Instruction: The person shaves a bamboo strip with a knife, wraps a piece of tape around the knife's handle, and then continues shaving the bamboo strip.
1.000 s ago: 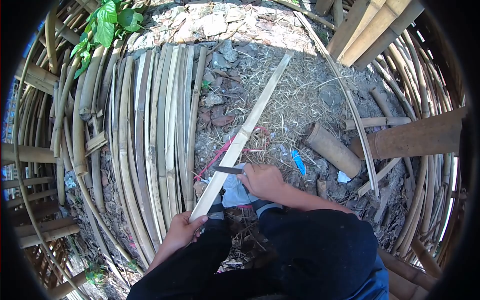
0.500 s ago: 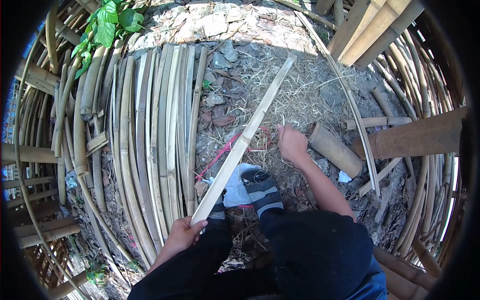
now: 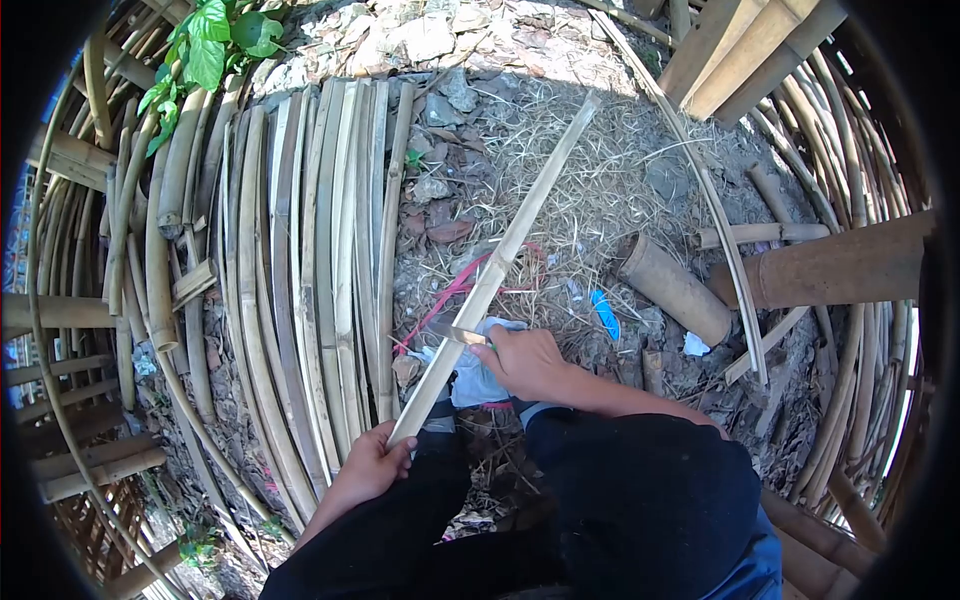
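The left hand (image 3: 368, 462) is clamped on the near end of a bamboo slat (image 3: 497, 265) that slants away over the straw. The right hand (image 3: 527, 362) is closed on a knife (image 3: 456, 334), blade set against the slat just above the left hand. A slip along the grain could run the edge toward that hand. No containers in view; only a hollow bamboo tube (image 3: 673, 288), contents unseen.

The ground (image 3: 620, 170) is carrying dry straw (image 3: 590, 200), stones (image 3: 420, 40), a row of split bamboo strips (image 3: 300, 250), a bamboo tube (image 3: 675, 290) and a blue scrap (image 3: 604, 313).
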A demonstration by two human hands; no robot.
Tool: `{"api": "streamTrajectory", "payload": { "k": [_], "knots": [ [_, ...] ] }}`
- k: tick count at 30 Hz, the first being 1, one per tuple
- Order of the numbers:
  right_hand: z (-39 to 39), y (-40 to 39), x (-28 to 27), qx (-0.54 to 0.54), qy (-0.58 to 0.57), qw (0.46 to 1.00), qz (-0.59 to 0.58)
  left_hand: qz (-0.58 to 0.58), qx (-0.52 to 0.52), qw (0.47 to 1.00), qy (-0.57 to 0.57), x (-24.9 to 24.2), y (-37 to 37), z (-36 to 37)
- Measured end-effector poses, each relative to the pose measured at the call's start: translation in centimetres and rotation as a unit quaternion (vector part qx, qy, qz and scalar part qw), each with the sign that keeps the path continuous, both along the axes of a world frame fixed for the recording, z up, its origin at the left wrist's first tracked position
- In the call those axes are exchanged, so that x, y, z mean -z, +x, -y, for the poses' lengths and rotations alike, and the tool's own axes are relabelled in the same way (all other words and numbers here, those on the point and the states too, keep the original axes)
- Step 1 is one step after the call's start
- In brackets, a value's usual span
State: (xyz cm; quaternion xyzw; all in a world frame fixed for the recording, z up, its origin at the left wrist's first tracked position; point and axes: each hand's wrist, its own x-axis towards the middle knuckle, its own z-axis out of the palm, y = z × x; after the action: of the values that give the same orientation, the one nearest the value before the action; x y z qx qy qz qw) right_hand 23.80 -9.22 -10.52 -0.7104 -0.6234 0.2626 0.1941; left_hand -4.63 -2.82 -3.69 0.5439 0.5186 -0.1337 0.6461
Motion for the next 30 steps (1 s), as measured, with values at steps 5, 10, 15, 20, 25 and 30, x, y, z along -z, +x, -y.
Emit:
{"api": "streamTrajectory", "payload": {
  "k": [5, 10, 15, 20, 25, 30],
  "knots": [
    [-1.5, 3.5, 1.4, 0.096, -0.038, 0.988, 0.113, 0.018, 0.031, 0.999, 0.024, 0.1, -0.4, 0.2],
    [-1.9, 5.4, 0.8, 0.064, -0.019, 0.990, 0.127, -0.007, 0.040, 0.998, 0.037, 0.3, -0.5, 0.3],
    [-1.2, 1.4, 0.0, -0.001, -0.004, 0.998, 0.055, -0.005, 0.062, 0.996, 0.062, 0.5, -0.6, 0.4],
    [-2.0, 4.1, 1.3, 0.010, 0.034, 0.989, 0.143, 0.008, 0.072, 0.995, 0.071, 0.7, -0.4, 0.5],
    [-2.1, 5.2, 2.0, 0.023, 0.063, 0.982, 0.174, 0.016, 0.055, 0.996, 0.067, 0.4, 0.3, 0.4],
    [-2.6, 6.5, 2.1, 0.045, 0.062, 0.976, 0.203, 0.019, 0.081, 0.992, 0.091, 0.2, 0.4, 0.4]
  ]
}}
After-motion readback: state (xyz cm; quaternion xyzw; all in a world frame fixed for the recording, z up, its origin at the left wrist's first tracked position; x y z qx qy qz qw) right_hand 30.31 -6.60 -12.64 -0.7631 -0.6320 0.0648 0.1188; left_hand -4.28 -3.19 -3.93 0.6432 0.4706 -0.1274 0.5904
